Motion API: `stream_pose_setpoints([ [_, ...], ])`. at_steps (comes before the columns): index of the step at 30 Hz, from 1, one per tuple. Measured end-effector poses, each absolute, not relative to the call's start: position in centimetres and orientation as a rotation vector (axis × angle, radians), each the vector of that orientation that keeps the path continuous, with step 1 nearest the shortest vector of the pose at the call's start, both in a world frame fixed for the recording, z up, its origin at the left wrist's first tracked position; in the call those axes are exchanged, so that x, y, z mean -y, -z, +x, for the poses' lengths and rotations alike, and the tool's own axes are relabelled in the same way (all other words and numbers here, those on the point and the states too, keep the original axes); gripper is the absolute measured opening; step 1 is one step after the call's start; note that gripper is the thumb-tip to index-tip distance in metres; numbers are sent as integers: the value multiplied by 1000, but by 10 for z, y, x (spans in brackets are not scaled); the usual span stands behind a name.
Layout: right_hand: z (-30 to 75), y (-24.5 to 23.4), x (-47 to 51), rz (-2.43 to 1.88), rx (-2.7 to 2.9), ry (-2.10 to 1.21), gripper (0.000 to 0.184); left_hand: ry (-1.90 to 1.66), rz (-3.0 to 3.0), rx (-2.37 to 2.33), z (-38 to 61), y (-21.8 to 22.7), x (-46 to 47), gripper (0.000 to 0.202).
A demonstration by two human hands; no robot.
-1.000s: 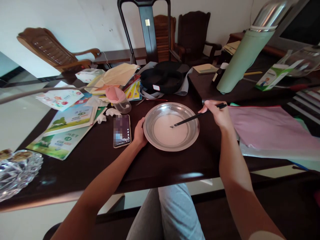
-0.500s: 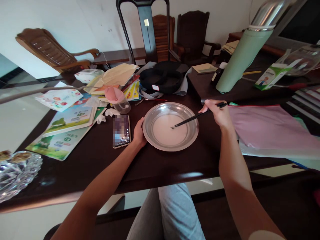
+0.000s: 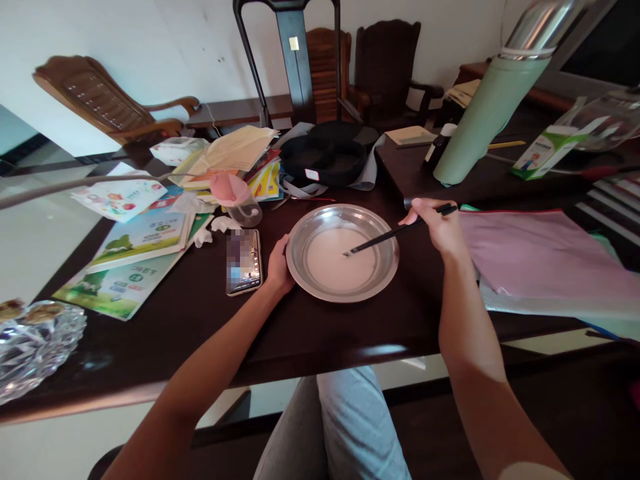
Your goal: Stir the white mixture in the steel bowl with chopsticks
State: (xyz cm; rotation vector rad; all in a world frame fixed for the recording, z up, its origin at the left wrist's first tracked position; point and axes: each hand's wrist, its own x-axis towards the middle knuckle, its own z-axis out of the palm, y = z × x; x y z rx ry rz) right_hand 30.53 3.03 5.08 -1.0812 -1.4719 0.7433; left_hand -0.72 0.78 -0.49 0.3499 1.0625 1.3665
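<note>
A round steel dish (image 3: 385, 277) with a white liquid or batter in it sits on the dark table (image 3: 320, 333). My right hand (image 3: 437, 227) is closed round black chopsticks (image 3: 395, 233), whose tips dip into the white stuff near the dish's middle. My left hand (image 3: 279, 267) grips the dish's left rim, fingers curled against it. A phone (image 3: 243, 261) lies just left of that hand, screen up.
Books and papers (image 3: 145, 240) pile up at the left with a pink-lidded cup (image 3: 237, 197). A glass dish (image 3: 35, 343) stands near left. A green flask (image 3: 493, 100), a pink folder (image 3: 535, 257) and a small box (image 3: 547, 152) sit right. Chairs stand behind.
The chopstick tips have shifted slightly within the white liquid; both hands stay in place on the chopsticks and the dish's rim.
</note>
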Motion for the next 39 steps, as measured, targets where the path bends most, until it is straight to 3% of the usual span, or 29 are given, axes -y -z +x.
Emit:
stream_pose_setpoints([
  [7,286,-57,-24,-1013,1706,-980,50,-1387,394,-1059,-7,7,-9,24],
  [14,303,-53,-28,-1093,1503,-767,48,-1372,367,-1062,-9,8,-8,25],
  [21,286,-58,-23,-1017,1691,-985,47,-1369,381,-1073,-8,8,-8,28],
  [28,300,-53,-29,-1112,1524,-751,46,-1366,369,-1076,-8,7,-8,28],
  [36,289,-59,-22,-1022,1705,-979,49,-1372,374,-1082,-7,6,-7,26],
  [39,285,-58,-24,-1013,1711,-925,48,-1386,372,-1078,-6,6,-8,26],
])
